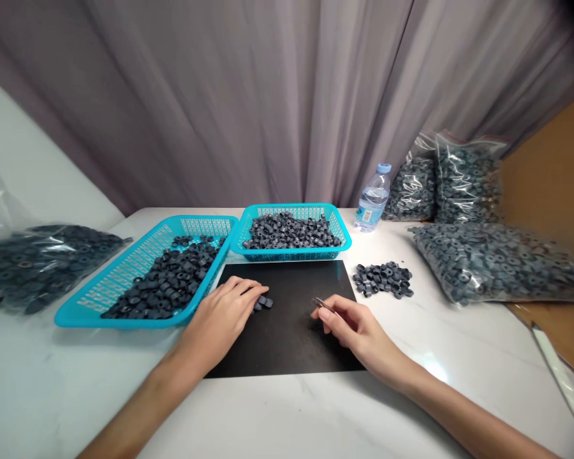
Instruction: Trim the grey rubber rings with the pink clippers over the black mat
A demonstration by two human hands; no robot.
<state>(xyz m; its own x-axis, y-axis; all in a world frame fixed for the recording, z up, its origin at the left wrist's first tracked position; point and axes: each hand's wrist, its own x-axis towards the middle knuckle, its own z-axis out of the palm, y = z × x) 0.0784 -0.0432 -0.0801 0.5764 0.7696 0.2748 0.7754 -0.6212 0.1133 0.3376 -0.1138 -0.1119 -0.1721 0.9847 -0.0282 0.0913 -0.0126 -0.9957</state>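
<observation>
My left hand point(232, 306) rests palm down at the left side of a black mat point(296, 344), its fingers extended loosely over a few small dark grey ring-like pieces point(265, 303). The hand partly covers these pieces, and its fingertips touch or hover just by them; which one I cannot tell. Over the mat's right side, my right hand point(347, 322) pinches a pair of slim metal tweezers point(326, 306) whose tips point up and left. I see no piece between the tips. Beside that hand, a loose pile of similar pieces point(382, 279) lies on the white table.
Two blue plastic baskets, one at left point(119, 322) and one behind the mat point(291, 255), hold many dark pieces. Filled clear bags stand at left point(43, 261) and right point(502, 261). A water bottle point(373, 197) stands near the grey curtain point(249, 102). A white-handled blade-like tool point(557, 370) lies far right.
</observation>
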